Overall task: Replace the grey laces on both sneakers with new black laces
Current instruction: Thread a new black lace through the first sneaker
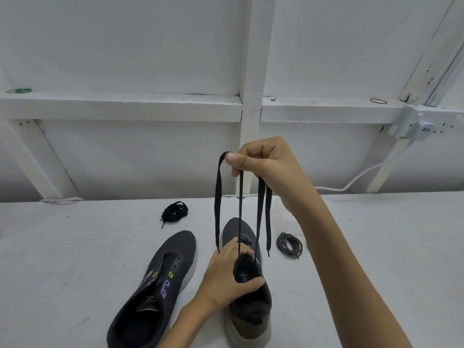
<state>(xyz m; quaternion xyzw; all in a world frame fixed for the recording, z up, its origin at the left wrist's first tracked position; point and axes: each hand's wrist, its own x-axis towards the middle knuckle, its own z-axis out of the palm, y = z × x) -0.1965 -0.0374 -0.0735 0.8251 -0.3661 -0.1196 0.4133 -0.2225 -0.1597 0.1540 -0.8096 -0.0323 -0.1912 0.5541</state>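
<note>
The black lace (216, 197) hangs in four strands from the right hand (263, 162), which is raised above the table (376, 247) w/ thumb and curled fingers pinching the lace at its top loop. The strands drop to the sneaker (251, 305) standing toe-away at centre, one tip dangling free just beside its right side. The lace seems to pass thru the front eyelets, but the left hand (226, 275) hides that spot. That hand grips the sneaker's tongue area, fingers wrapped over the top. A 2nd sneaker (155, 280), unlaced, lies just left, angled. A bundled spare black lace (175, 211) sits behind it near the wall, and coiled grey laces (289, 243) lie right of the held sneaker. On the wall ledge: green rubber bands (18, 91) far left, a red band (378, 101) and a socket (423, 128) w/ white cable (364, 174) at right.
</note>
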